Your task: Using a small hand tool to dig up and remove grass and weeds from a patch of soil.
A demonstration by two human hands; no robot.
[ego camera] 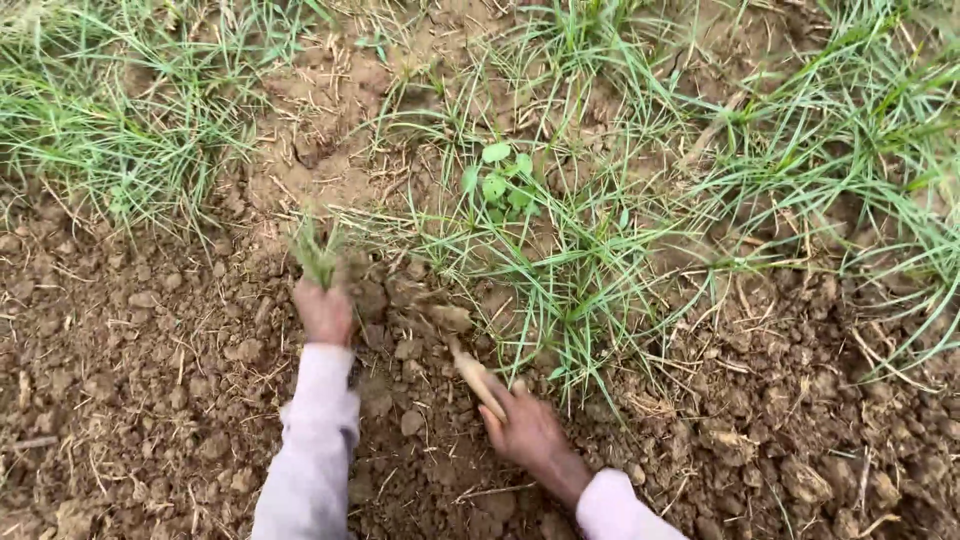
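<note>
Two hands work apart on bare soil [140, 400]. The left hand [323, 310] is clenched on a grass tuft [318, 255] rising just above it. The right hand [528, 432] grips a wooden-handled tool [478, 378], its blurred head in clods between the hands. Grass clumps [580, 270] and a broad-leaved seedling [500, 180] stand beyond.

Outdoor plot, field or garden: bare brown clodded soil [140, 400] under and beside both hands; wiry grass tufts [590, 270] ahead (a broad-leaved seedling [500, 180] among them).
</note>
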